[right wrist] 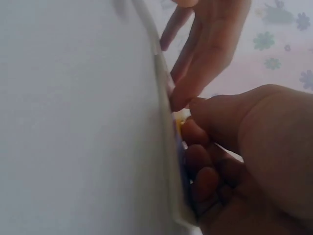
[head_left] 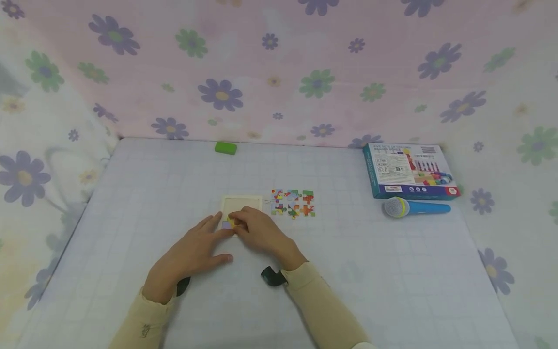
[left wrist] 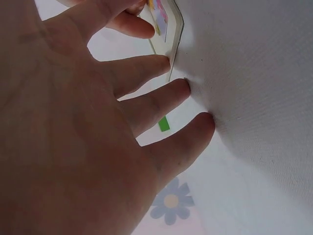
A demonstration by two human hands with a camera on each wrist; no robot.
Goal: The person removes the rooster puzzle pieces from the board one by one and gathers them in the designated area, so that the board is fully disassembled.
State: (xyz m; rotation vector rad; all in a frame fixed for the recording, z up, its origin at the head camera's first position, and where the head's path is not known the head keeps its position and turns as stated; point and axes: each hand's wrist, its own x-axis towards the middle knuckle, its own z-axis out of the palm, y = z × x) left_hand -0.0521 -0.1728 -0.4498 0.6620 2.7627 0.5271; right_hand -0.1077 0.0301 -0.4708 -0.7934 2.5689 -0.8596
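Note:
A small cream puzzle tray [head_left: 242, 197] lies on the table, with purple and yellow puzzle pieces [head_left: 226, 225] at its near left corner. My left hand [head_left: 192, 249] has its fingers spread and straight, touching the tray's left side and near edge. Over the tray, my right hand [head_left: 261, 233] is curled and pinches a yellowish puzzle piece [right wrist: 179, 122] down at the tray's surface; the fingers hide most of it. Both hands' fingertips almost meet there. Right of the tray, several loose colourful puzzle pieces [head_left: 307, 196] lie in two rows.
A green block [head_left: 225, 148] sits at the table's back edge. At the right lie a toy box [head_left: 410, 172] and, in front of it, a blue microphone [head_left: 429, 207]. A flowered cloth [head_left: 244, 63] rises behind the table.

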